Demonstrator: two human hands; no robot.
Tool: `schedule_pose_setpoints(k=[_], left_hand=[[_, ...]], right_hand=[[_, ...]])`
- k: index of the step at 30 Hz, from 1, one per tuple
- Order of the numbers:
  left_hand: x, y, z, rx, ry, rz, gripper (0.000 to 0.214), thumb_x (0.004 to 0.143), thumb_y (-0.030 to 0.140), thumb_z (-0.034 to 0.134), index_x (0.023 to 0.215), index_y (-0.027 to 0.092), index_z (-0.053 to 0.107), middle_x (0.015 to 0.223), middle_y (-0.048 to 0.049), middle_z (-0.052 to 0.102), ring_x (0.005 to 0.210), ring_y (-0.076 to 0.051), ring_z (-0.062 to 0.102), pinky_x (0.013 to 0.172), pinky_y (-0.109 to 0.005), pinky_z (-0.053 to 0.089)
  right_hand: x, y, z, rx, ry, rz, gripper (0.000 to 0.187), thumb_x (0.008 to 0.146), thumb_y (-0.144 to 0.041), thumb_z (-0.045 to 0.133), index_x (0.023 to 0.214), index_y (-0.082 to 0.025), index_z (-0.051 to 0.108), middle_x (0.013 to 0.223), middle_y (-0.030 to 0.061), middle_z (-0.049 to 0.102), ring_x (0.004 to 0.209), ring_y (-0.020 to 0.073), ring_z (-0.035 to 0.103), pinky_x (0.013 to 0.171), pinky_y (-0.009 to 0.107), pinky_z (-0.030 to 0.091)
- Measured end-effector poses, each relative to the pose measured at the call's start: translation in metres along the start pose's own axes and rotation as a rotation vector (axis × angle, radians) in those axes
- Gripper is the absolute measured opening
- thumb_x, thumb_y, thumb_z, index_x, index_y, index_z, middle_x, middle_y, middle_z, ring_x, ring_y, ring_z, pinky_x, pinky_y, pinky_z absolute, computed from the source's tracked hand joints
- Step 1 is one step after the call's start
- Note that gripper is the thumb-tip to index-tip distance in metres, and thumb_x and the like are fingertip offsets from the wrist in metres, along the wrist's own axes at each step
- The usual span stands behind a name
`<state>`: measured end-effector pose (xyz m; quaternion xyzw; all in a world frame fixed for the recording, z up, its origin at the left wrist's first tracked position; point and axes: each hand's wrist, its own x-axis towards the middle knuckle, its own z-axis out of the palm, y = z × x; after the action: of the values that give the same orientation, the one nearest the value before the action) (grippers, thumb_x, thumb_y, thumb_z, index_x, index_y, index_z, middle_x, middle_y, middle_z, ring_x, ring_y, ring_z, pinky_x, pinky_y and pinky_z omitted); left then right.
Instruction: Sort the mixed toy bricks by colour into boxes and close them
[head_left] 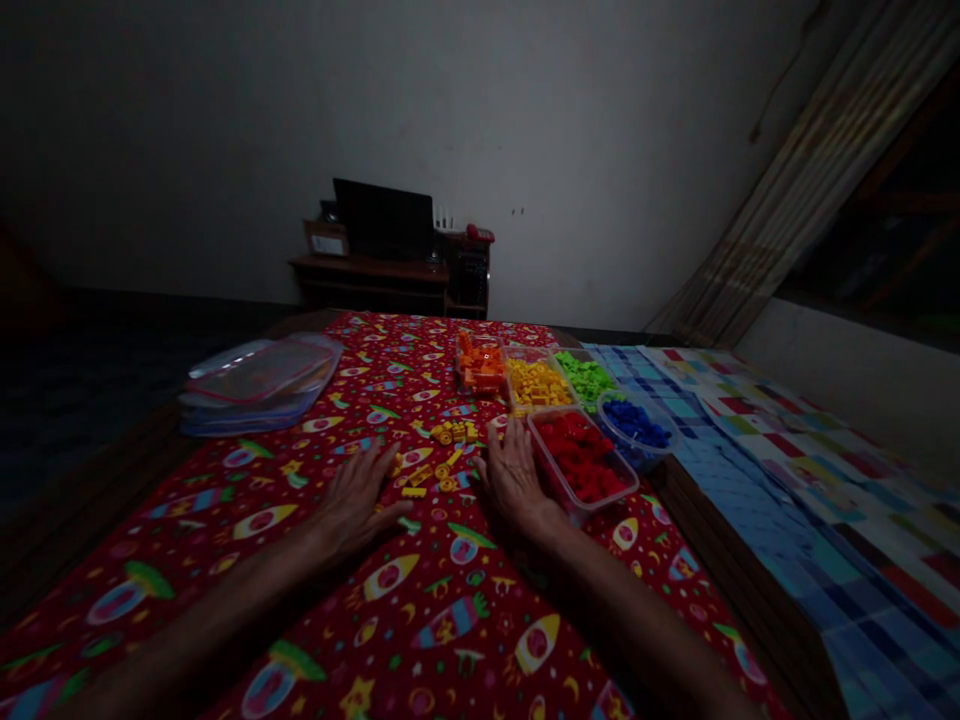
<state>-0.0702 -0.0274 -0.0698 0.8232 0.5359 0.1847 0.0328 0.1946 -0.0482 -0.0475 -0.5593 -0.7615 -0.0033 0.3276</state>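
Several loose yellow toy bricks (445, 462) lie scattered on the red patterned tablecloth (390, 620). To their left, my left hand (356, 500) rests palm down with its fingers stretched and thumb apart, holding nothing. My right hand (514, 475) lies on their other side, fingers extended, close against the clear box of red bricks (583, 460). Behind that box stand a container of yellow bricks (537, 382) and a container of orange bricks (481, 364). Green bricks (583, 378) fill another container, and a round tub holds blue bricks (636, 424).
A stack of clear plastic lids (262, 380) lies at the table's left edge. On the right, a surface with checked cloth (750, 480) adjoins the table. A low desk with a dark monitor (386, 220) stands against the far wall, and a curtain (780, 190) hangs at right.
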Motion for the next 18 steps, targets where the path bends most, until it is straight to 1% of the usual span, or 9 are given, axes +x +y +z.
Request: schedule_pose_setpoints(k=[1,3,5,7,9,11,13,15,18], left_hand=[[-0.010,-0.002,0.007,0.025,0.005,0.002,0.084,0.079,0.065,0.046,0.146,0.020,0.025,0.152,-0.0183,0.026,0.138,-0.042,0.020,0.104,-0.059,0.028],[-0.023,-0.002,0.016,0.041,0.042,0.018,0.091,0.077,0.068,0.047,0.148,0.020,0.018,0.154,-0.0189,0.017,0.139,-0.043,0.014,0.104,-0.060,0.028],[-0.021,0.003,0.022,0.026,0.074,0.032,0.091,0.078,0.067,0.046,0.149,0.020,0.013,0.155,-0.0191,0.013,0.140,-0.041,0.013,0.105,-0.059,0.027],[-0.006,0.013,0.024,-0.014,0.095,0.037,0.089,0.081,0.066,0.044,0.149,0.020,0.011,0.155,-0.0193,0.013,0.140,-0.039,0.014,0.107,-0.056,0.026],[0.017,0.027,0.026,-0.088,0.089,0.052,0.087,0.083,0.064,0.042,0.149,0.018,0.008,0.154,-0.0193,0.015,0.141,-0.036,0.014,0.109,-0.054,0.024],[0.040,0.044,0.028,-0.205,0.086,0.061,0.083,0.086,0.061,0.040,0.148,0.017,0.007,0.154,-0.0190,0.017,0.142,-0.032,0.014,0.111,-0.051,0.023],[0.060,0.057,0.031,-0.345,0.115,0.059,0.076,0.089,0.056,0.037,0.148,0.017,0.008,0.154,-0.0178,0.017,0.142,-0.028,0.015,0.111,-0.048,0.025],[0.073,0.061,0.033,-0.463,0.182,0.067,0.068,0.091,0.050,0.036,0.147,0.019,0.014,0.153,-0.0154,0.021,0.142,-0.026,0.017,0.112,-0.047,0.025],[0.084,0.053,0.035,-0.531,0.234,0.147,0.056,0.088,0.046,0.041,0.137,0.021,0.037,0.150,-0.0126,0.032,0.141,-0.026,0.021,0.112,-0.048,0.022]], right_hand=[[0.000,0.002,0.006,-0.025,-0.008,0.043,0.055,0.091,-0.032,0.043,0.138,-0.005,0.034,0.147,0.0283,0.024,0.140,0.0377,0.012,0.106,0.059,0.024],[0.003,0.006,0.015,-0.056,-0.051,0.107,0.057,0.092,-0.032,0.043,0.140,-0.003,0.032,0.147,0.0308,0.022,0.140,0.0400,0.012,0.105,0.060,0.025],[0.008,0.010,0.019,-0.068,-0.084,0.131,0.057,0.093,-0.033,0.041,0.139,-0.002,0.033,0.145,0.0322,0.025,0.139,0.0405,0.017,0.104,0.059,0.027],[0.013,0.012,0.022,-0.063,-0.074,0.124,0.054,0.093,-0.035,0.039,0.138,-0.005,0.035,0.143,0.0300,0.031,0.137,0.0385,0.024,0.103,0.058,0.029],[0.016,0.011,0.023,-0.047,-0.036,0.099,0.050,0.094,-0.034,0.038,0.137,-0.009,0.038,0.140,0.0263,0.038,0.134,0.0349,0.031,0.103,0.055,0.032],[0.018,0.011,0.023,-0.028,0.002,0.047,0.047,0.094,-0.032,0.037,0.134,-0.009,0.041,0.135,0.0239,0.045,0.132,0.0313,0.036,0.103,0.050,0.034],[0.017,0.013,0.023,-0.014,0.047,-0.018,0.044,0.094,-0.030,0.036,0.132,-0.010,0.044,0.132,0.0219,0.048,0.131,0.0283,0.038,0.104,0.047,0.036],[0.013,0.017,0.022,-0.018,0.099,-0.051,0.042,0.094,-0.027,0.033,0.132,-0.012,0.044,0.133,0.0200,0.047,0.132,0.0267,0.037,0.105,0.048,0.035],[0.002,0.022,0.024,-0.061,0.120,-0.017,0.044,0.093,-0.025,0.033,0.135,-0.012,0.040,0.139,0.0215,0.041,0.135,0.0291,0.031,0.105,0.051,0.033]])
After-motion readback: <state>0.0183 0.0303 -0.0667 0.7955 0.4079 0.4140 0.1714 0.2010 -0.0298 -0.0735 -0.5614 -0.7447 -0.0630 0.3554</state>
